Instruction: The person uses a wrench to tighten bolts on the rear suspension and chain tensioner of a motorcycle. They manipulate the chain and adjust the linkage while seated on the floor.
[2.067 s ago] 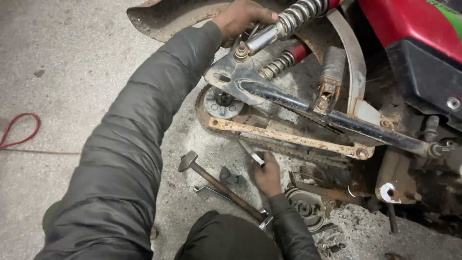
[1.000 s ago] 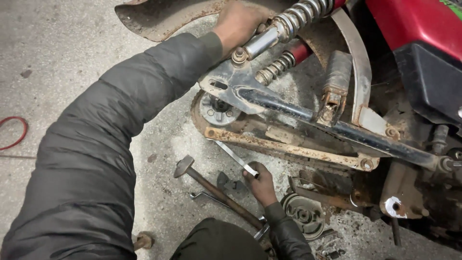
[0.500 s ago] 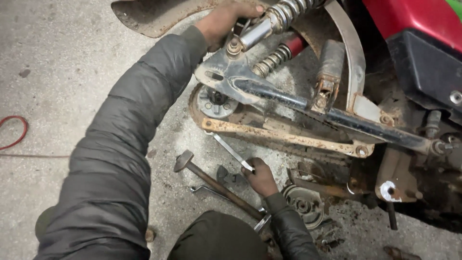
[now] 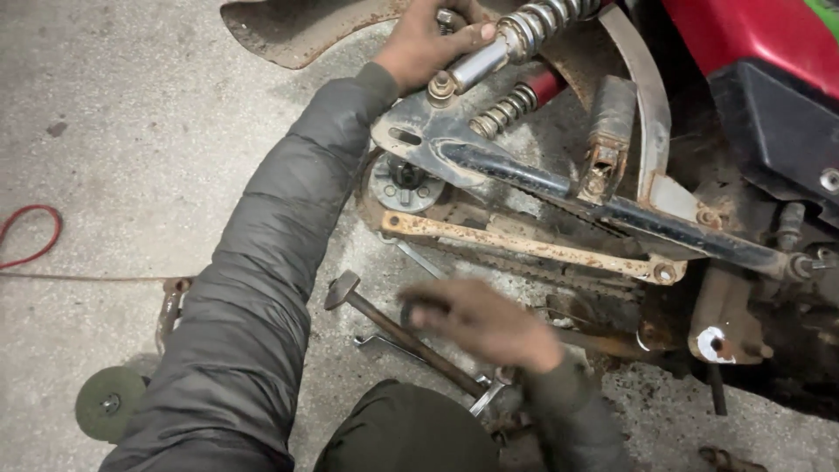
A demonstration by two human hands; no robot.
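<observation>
Far to the left on the grey concrete floor [image 4: 131,105] lies a loop of red cable [image 4: 31,236], and near the bottom edge sits a round green abrasive disc [image 4: 107,402] with a rusty metal piece [image 4: 170,306] just above it. Beside these runs the dark padded sleeve [image 4: 262,262] of the left arm, reaching up to the left hand [image 4: 428,44], whose grip is closed around the lower end of a chrome coil-spring shock absorber [image 4: 524,35] where it bolts to the grey steel swingarm [image 4: 489,162] of the motorcycle. Below the swingarm sit a round hub with a toothed sprocket [image 4: 402,183] and a rusty orange flat bar [image 4: 524,249] running rightward, with a drive chain just behind it. On the floor beneath lies a rusty steel hammer [image 4: 384,323], a slim open-ended spanner [image 4: 384,345] touching its handle. The right hand [image 4: 485,323], blurred, hovers over these tools; its fingers curl on a small dark ring-shaped part [image 4: 418,310], though the blur leaves it unclear how firmly it is gripped. Further right hang a rusty footpeg [image 4: 607,131], a second, red shock absorber [image 4: 524,96] and the red body panel [image 4: 752,44].
</observation>
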